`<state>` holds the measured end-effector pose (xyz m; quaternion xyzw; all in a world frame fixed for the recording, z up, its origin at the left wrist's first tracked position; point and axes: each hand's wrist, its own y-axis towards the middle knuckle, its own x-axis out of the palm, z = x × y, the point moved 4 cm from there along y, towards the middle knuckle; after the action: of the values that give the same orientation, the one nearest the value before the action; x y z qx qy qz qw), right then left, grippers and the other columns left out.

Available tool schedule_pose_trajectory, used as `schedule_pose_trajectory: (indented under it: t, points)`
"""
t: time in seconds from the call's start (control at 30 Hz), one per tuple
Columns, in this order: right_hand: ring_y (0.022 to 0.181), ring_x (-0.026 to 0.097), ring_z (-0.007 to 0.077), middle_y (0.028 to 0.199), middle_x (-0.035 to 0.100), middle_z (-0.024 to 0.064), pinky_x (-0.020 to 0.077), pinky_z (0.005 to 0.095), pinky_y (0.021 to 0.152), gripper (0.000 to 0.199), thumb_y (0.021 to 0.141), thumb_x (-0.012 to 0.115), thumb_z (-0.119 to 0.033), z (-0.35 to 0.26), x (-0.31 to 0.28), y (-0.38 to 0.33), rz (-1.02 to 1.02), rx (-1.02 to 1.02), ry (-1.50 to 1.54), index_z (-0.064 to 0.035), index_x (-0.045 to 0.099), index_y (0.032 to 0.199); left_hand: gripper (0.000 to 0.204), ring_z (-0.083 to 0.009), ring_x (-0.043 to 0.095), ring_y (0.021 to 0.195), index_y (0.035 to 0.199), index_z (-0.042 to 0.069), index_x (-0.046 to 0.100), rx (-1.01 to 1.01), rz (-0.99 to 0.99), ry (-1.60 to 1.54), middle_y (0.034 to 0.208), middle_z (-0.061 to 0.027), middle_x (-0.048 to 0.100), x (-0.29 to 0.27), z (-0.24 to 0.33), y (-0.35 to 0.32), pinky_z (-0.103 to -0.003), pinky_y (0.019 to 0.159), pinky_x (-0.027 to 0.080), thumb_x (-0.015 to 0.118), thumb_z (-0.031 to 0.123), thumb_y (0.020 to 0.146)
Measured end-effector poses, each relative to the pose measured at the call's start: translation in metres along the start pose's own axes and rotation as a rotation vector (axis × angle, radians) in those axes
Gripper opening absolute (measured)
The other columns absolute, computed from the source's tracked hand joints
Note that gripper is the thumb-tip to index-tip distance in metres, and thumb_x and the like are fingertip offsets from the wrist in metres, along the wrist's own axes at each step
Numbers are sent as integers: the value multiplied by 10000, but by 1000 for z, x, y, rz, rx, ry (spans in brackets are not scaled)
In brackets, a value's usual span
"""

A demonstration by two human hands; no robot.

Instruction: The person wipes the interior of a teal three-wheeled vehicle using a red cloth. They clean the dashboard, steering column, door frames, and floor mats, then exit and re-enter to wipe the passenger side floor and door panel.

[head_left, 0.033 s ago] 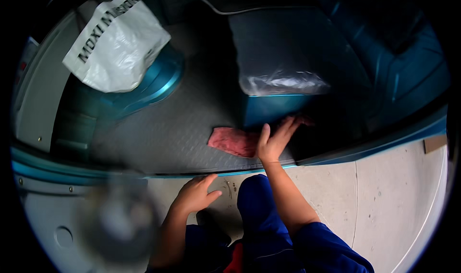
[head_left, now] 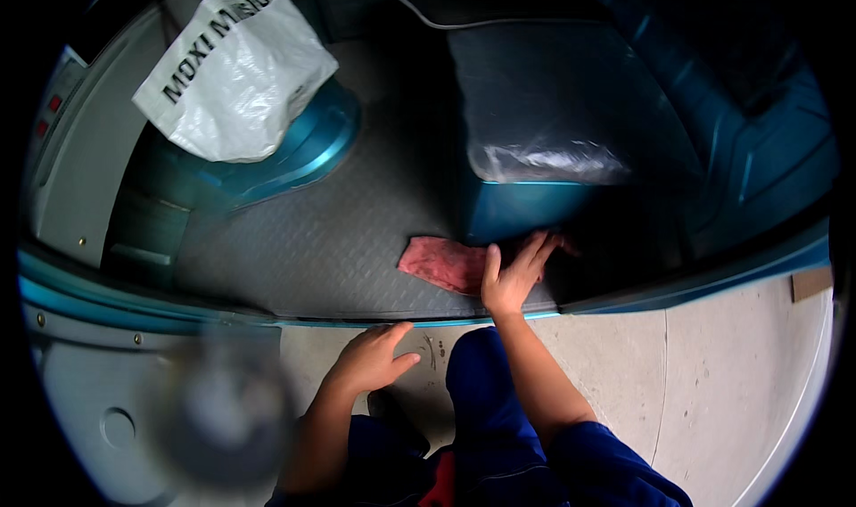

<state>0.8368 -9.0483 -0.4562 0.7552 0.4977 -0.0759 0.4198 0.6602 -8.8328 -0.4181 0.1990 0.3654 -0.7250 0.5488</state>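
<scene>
A crumpled pink-red cloth (head_left: 440, 262) lies on the dark textured floor mat (head_left: 294, 248) inside a vehicle's doorway. On its right part rests my right hand (head_left: 517, 275), fingers stretched out and thumb apart, with some cloth showing beyond the fingertips. The cloth is beside the blue base (head_left: 513, 208) of a seat. My left hand (head_left: 370, 355) is just outside the blue door sill (head_left: 437, 321), close to its edge. Its thumb stands away from the fingers, and it holds nothing.
A seat cushion (head_left: 553, 97) under clear plastic sits above the blue base. At the left, a white plastic bag (head_left: 250, 70) with dark lettering covers the top of a rounded blue housing (head_left: 312, 141). The grey door panel (head_left: 80, 400) is at lower left. A blurred dark object (head_left: 218, 409) partly blocks the view.
The view has shifted slightly, so the bag and seat appear farther right. My right hand sits a little farther left relative to the seat base, still on the cloth. My left hand looks nearly unchanged.
</scene>
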Motion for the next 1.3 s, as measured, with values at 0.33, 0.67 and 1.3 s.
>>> schedule_pose_trajectory:
  t: [0.33, 0.67, 1.3]
  points:
    - [1412, 399, 454, 1513, 463, 241, 344, 544, 1136, 686, 832, 759, -368, -55, 63, -74, -475, -376, -277, 54, 600, 1349, 624, -411, 586, 1292, 1438, 15, 540, 49, 114, -9, 1386, -249, 625, -15, 2, -2, -460, 1098, 463, 693, 380, 955]
    - [1012, 629, 357, 1036, 697, 136, 470, 480, 848, 255, 752, 756, -215, -50, 62, -35, -358, -604, -40, -69, 677, 946, 634, -415, 558, 1311, 1436, 30, 551, 82, 309, -1, 1402, -242, 605, -19, 0, 14, -471, 1115, 446, 704, 397, 942]
    - [853, 724, 223, 967, 742, 134, 578, 341, 752, 358, 830, 854, -255, -287, -84, 65, -1061, 221, 566, -15, 732, 1066, 296, -178, 710, 966, 1240, 5, 575, -556, 852, -1443, 1018, -88, 696, -177, 106, -101, -327, 893, 580, 649, 3, 954]
